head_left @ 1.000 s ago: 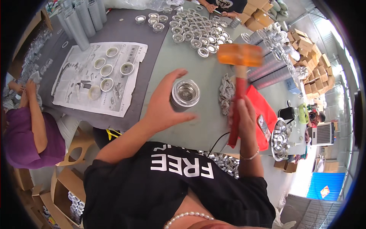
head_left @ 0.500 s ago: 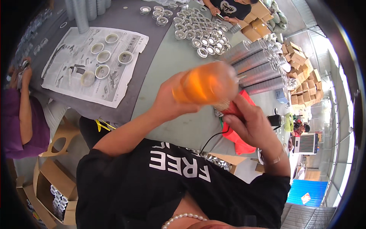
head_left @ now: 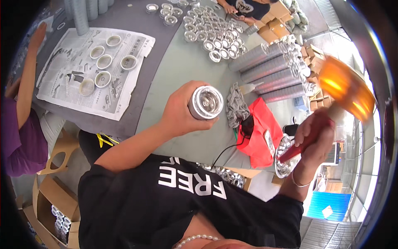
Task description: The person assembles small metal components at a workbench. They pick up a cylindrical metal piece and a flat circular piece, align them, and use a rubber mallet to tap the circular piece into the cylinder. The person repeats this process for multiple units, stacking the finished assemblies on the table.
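Observation:
In front of my chest, my left hand [head_left: 182,108] wraps round a short cylindrical metal piece [head_left: 208,102]; its shiny ringed end faces up. Out to the right, my right hand [head_left: 317,135] grips a mallet [head_left: 304,143] by its red handle. The mallet's translucent amber head [head_left: 346,88] is raised well apart from the metal piece and is slightly blurred. Below the left hand is the green-grey tabletop [head_left: 166,87]. A crumpled grey cloth [head_left: 238,108] and a red bag [head_left: 262,135] lie between my two hands.
Stacked metal rings [head_left: 269,68] lie at the right, with small silver cups [head_left: 215,33] behind. Left, a newspaper [head_left: 120,99] bears several round rings [head_left: 103,79]. A purple-sleeved person [head_left: 25,137] works at left; another [head_left: 248,10] stands at the far edge. Cardboard boxes [head_left: 58,199] sit below.
My right hand has swung the mallet up and right, away from my left hand. The metal piece in my left hand, covered by the amber head before, now shows. The left person's arm reaches farther.

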Action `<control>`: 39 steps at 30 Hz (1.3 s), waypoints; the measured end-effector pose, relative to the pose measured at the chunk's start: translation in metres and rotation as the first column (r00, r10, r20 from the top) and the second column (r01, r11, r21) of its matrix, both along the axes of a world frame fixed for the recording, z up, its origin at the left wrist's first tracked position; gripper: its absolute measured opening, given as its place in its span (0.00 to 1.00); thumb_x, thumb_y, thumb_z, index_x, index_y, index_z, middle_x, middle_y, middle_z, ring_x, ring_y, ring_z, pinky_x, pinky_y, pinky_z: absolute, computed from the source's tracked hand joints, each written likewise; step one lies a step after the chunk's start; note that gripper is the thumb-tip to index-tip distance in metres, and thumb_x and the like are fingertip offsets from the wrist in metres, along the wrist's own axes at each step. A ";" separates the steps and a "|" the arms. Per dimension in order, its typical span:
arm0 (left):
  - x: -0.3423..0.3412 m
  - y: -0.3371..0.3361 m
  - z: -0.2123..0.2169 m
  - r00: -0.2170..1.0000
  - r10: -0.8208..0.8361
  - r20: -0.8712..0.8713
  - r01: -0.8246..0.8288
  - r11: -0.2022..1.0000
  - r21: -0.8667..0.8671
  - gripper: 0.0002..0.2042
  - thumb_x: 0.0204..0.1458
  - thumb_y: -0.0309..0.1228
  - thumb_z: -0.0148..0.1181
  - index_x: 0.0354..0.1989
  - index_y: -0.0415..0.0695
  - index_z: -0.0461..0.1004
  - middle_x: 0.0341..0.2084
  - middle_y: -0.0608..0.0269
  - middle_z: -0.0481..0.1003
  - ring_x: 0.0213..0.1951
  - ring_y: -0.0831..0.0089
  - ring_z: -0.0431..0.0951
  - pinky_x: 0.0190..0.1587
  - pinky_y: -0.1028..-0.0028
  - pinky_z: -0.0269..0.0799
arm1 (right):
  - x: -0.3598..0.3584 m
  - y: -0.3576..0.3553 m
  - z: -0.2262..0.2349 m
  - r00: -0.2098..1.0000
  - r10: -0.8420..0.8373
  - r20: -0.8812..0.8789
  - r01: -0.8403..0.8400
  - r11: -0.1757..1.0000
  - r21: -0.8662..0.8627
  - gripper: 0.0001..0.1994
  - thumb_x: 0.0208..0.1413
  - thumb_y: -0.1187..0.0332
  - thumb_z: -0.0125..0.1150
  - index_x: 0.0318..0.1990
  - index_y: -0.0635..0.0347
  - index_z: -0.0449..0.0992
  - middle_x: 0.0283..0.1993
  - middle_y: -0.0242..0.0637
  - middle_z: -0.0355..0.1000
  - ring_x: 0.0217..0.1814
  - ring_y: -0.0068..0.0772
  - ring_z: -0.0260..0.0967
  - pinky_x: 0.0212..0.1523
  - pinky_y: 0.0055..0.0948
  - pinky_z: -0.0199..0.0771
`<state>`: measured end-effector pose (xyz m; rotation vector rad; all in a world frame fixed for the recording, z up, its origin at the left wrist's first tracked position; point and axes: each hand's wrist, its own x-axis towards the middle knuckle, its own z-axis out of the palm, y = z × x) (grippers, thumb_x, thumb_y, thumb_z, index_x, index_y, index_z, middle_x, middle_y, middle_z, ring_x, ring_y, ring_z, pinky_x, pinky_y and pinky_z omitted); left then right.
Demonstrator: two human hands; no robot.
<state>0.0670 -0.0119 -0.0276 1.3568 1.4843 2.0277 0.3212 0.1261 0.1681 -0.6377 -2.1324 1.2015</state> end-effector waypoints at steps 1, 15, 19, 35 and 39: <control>0.001 -0.001 -0.001 1.000 0.011 -0.018 -0.011 1.000 0.000 0.35 0.36 0.30 0.82 0.56 0.40 0.73 0.45 0.60 0.80 0.46 0.72 0.81 0.53 0.70 0.76 | 0.014 0.006 -0.014 0.988 0.155 -0.011 -0.155 0.987 -0.030 0.18 0.71 0.58 0.55 0.51 0.68 0.72 0.30 0.35 0.70 0.19 0.23 0.60 0.24 0.26 0.65; 0.001 0.005 0.001 0.996 -0.037 0.078 0.029 0.994 0.104 0.38 0.35 0.32 0.82 0.59 0.37 0.71 0.45 0.60 0.81 0.46 0.75 0.81 0.52 0.71 0.77 | -0.026 0.027 -0.297 0.649 -0.594 0.476 0.278 0.767 0.579 0.27 0.60 0.61 0.67 0.63 0.61 0.69 0.55 0.50 0.75 0.55 0.56 0.76 0.52 0.46 0.77; -0.021 -0.005 0.006 0.996 0.051 0.078 -0.066 0.978 0.196 0.41 0.34 0.31 0.81 0.61 0.33 0.68 0.46 0.58 0.79 0.45 0.72 0.81 0.53 0.71 0.77 | -0.061 0.003 -0.280 0.952 -0.273 0.138 0.148 0.804 0.576 0.38 0.48 0.63 0.78 0.66 0.62 0.67 0.63 0.51 0.70 0.64 0.56 0.69 0.62 0.46 0.73; -0.015 -0.066 -0.157 0.991 0.054 0.126 -0.026 0.978 -0.208 0.44 0.33 0.31 0.84 0.64 0.41 0.69 0.56 0.60 0.75 0.56 0.66 0.77 0.61 0.65 0.73 | -0.102 -0.020 -0.272 0.986 -0.007 0.169 -0.057 0.928 0.369 0.36 0.37 0.56 0.85 0.56 0.58 0.77 0.59 0.43 0.75 0.67 0.53 0.67 0.73 0.53 0.56; -0.029 -0.074 -0.130 0.998 0.016 0.055 -0.006 0.983 -0.183 0.56 0.30 0.41 0.86 0.71 0.38 0.61 0.66 0.51 0.67 0.67 0.58 0.69 0.70 0.59 0.62 | -0.097 -0.021 -0.225 0.969 0.074 0.235 -0.164 0.905 0.392 0.39 0.39 0.53 0.85 0.59 0.58 0.76 0.62 0.43 0.73 0.71 0.51 0.63 0.75 0.54 0.52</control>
